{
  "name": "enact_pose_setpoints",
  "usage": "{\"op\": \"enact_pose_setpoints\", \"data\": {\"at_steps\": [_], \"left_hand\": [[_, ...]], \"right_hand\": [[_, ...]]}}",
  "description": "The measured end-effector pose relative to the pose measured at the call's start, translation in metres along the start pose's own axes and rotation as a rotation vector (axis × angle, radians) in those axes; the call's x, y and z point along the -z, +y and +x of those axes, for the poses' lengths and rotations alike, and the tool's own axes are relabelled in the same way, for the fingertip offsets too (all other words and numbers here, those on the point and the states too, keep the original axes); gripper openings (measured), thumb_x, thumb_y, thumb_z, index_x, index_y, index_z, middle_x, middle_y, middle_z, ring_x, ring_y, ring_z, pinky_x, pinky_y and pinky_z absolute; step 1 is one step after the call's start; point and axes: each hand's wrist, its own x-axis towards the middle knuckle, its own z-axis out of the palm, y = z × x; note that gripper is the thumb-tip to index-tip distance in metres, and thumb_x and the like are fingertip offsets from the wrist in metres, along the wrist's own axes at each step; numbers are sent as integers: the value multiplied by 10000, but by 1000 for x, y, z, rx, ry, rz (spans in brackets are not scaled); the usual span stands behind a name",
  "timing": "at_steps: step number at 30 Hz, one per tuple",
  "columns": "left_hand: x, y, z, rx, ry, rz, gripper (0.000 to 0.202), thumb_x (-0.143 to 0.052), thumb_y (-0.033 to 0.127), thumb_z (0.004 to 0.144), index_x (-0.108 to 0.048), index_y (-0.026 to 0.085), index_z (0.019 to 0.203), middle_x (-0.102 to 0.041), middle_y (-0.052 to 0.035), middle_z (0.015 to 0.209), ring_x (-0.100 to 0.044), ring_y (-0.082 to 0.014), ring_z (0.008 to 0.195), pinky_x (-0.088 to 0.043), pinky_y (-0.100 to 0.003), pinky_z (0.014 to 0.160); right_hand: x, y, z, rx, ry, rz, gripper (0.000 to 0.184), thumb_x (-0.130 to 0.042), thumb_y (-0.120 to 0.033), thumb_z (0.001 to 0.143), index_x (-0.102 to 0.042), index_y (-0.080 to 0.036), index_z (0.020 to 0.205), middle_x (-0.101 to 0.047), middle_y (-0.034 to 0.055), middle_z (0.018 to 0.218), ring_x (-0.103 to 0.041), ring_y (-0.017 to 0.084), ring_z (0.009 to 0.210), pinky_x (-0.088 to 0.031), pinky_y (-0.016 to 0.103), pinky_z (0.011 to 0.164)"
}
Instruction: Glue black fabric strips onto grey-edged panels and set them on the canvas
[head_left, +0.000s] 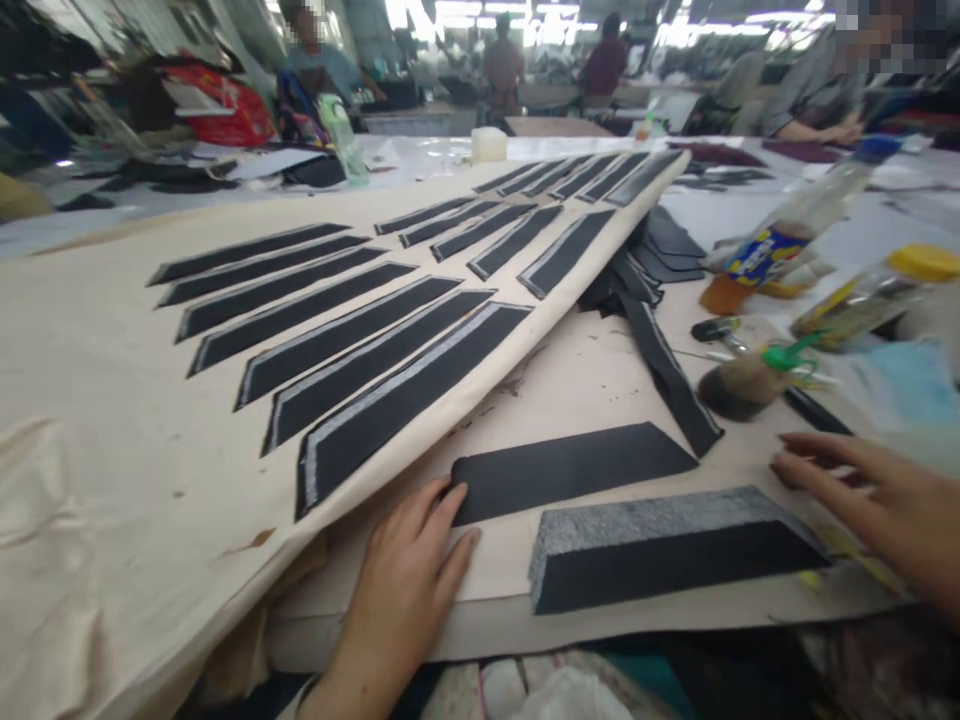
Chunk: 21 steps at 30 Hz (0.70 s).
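Observation:
My left hand (409,580) lies with its fingertips on the left end of a plain black strip (570,470), thumb spread, nothing gripped. Nearer the table's front edge is a second black strip (675,560), with a grey, rough-looking band along its far and left sides. To the right of both strips, my right hand (870,495) is held with fingers stretched out and apart, holding nothing I can see. Several black strips with grey edges (412,400) are laid out in rows on a cream cloth (112,330) to the left.
Crumpled black strips (664,360) trail beyond the plain strip. Along the right stand a Pepsi bottle (772,250), a yellow-capped container (862,300), a small dark bottle with a green top (742,385) and a light blue sheet (907,385). People work farther back.

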Motion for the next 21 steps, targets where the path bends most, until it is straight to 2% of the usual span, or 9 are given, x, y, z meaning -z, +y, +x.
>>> {"op": "enact_pose_setpoints", "data": {"at_steps": [1, 3, 5, 10, 17, 21], "left_hand": [[-1, -3, 0, -11, 14, -1, 340, -464, 309, 875, -525, 160, 1174, -549, -120, 1167, -530, -256, 1042, -482, -432, 855], [-3, -6, 0, -40, 32, -6, 320, -436, 313, 890, -540, 164, 1154, -562, -111, 1140, -541, -242, 1023, -487, -411, 850], [-3, -8, 1, -67, 40, -5, 305, -416, 312, 900, -558, 166, 1127, -575, -103, 1112, -550, -228, 1003, -490, -390, 846], [2, -10, 2, -122, 32, 14, 276, -395, 304, 910, -603, 188, 1049, -606, -77, 1029, -574, -206, 933, -506, -351, 804], [10, -11, 8, -158, 19, 30, 295, -386, 344, 910, -618, 188, 1004, -623, -70, 985, -596, -193, 885, -519, -309, 767], [12, -11, 12, -160, -17, 49, 308, -369, 325, 915, -614, 185, 1038, -622, -72, 995, -596, -197, 885, -523, -322, 769]], "right_hand": [[-2, -17, -7, 50, -56, 54, 420, -477, -545, 759, -635, -232, 989, -691, 96, 913, -651, 265, 780, -529, 387, 667], [-10, -45, -14, 170, -86, 90, 450, -435, -522, 794, -622, -195, 1039, -667, 103, 1042, -619, 275, 943, -506, 406, 809], [-20, -59, -15, 251, -103, 79, 458, -413, -489, 826, -605, -161, 1081, -647, 114, 1092, -585, 275, 1022, -464, 421, 900], [-37, -61, -13, 358, -103, 48, 415, -419, -408, 861, -591, -133, 1120, -629, 124, 1099, -568, 257, 1031, -442, 420, 934], [-34, -62, -8, 443, -121, 28, 346, -434, -331, 875, -576, -147, 1131, -612, 110, 1084, -559, 231, 1014, -449, 389, 916], [-35, -62, -3, 478, -127, 18, 313, -443, -318, 874, -594, -155, 1094, -621, 98, 1043, -572, 224, 976, -462, 377, 887]]}}
